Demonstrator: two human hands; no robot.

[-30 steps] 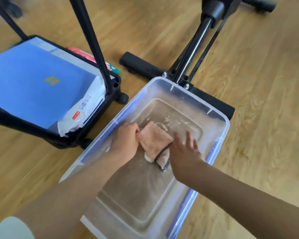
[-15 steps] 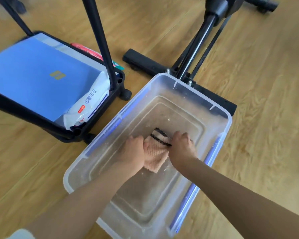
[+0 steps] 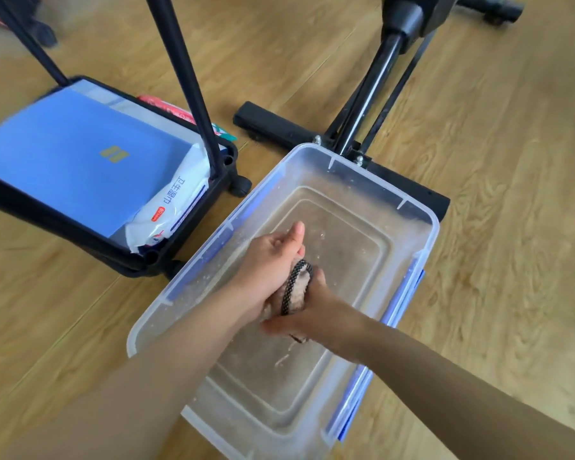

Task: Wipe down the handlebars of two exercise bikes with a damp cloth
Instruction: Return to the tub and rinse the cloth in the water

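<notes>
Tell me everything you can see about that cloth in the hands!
The cloth is pinkish-beige and looks like soft terry, with a black-and-white patterned edge curving over it. It is bunched into a tight wad, squeezed between the left hand and the right hand above the water in the clear plastic tub. Most of it is hidden by the fingers.

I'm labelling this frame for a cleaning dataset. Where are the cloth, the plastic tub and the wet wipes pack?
cloth (image 3: 296,291), head view, bunched middle between both hands
plastic tub (image 3: 372,167), head view, far rim
wet wipes pack (image 3: 170,207), head view, white printed face
</notes>
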